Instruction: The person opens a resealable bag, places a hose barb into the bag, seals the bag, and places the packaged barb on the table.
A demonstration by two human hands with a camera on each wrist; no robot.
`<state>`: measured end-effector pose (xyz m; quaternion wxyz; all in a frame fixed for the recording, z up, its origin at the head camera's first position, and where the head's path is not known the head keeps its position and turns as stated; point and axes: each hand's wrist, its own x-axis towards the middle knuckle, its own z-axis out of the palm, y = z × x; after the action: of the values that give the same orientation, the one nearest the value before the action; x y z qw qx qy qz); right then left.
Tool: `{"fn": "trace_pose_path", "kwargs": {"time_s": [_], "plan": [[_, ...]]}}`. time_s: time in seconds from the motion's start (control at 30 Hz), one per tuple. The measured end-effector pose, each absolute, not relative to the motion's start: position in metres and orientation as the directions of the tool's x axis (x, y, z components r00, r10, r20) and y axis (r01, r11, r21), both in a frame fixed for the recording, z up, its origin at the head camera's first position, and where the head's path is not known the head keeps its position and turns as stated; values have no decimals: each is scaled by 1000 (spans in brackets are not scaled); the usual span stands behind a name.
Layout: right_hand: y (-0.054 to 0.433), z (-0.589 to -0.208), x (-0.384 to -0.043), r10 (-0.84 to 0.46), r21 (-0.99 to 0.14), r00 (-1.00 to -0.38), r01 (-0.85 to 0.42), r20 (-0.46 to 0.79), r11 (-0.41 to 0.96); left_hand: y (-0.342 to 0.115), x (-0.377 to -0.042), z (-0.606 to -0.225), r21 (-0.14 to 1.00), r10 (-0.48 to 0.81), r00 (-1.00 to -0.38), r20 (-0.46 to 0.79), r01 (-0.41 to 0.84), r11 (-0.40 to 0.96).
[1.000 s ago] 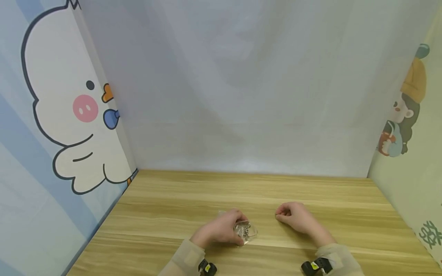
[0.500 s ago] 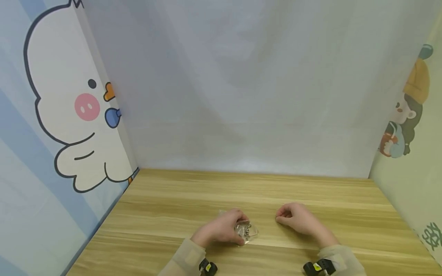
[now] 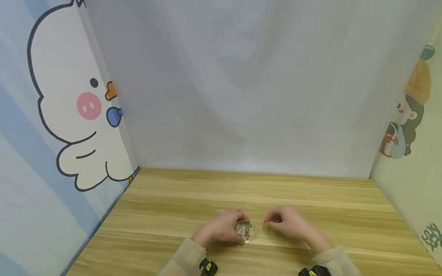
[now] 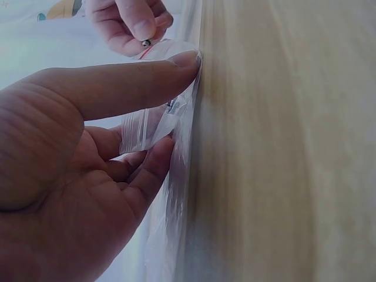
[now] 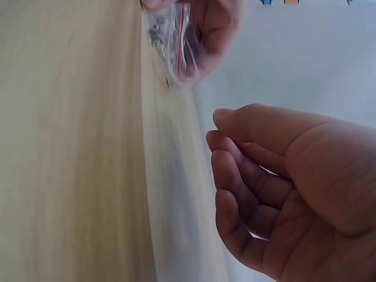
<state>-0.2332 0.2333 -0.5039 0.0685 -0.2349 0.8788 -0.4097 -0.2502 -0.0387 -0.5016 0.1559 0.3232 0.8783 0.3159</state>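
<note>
My left hand [image 3: 224,229] is low over the wooden table, left of centre, and grips a small clear zip bag [image 3: 252,232] between thumb and fingers. The bag's mouth gapes towards the right hand; a red strip [image 5: 179,44] runs along it. Several small shiny metal pieces [image 5: 156,32] lie inside the bag. To the right, my right hand [image 3: 288,223] pinches one small round metal piece [image 4: 146,43] between thumb and forefinger, close by the bag's mouth. In the right wrist view that piece is hidden behind the fingertips.
More clear plastic [image 4: 166,241] lies on the table [image 3: 172,191] beneath and behind the left hand. A pale grey curtain [image 3: 235,96] closes off the back, with cartoon-printed panels on the left [image 3: 65,111] and right [image 3: 407,111]. Each wrist carries a small black camera.
My right hand has moved left towards the bag, mostly in the last half second. The left hand and the bag have stayed nearly still; the head view has shifted slightly.
</note>
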Motion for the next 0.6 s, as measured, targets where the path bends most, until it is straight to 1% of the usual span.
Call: {"fn": "trace_pose_path", "kwargs": {"time_s": [0.17, 0.6], "plan": [[220, -502, -228, -494, -763, -864, -382, 95, 522, -39, -252, -502, 656, 671, -738, -69, 474, 588], [199, -504, -220, -496, -767, -855, -420, 154, 485, -38, -255, -506, 654, 670, -738, -76, 470, 592]]}}
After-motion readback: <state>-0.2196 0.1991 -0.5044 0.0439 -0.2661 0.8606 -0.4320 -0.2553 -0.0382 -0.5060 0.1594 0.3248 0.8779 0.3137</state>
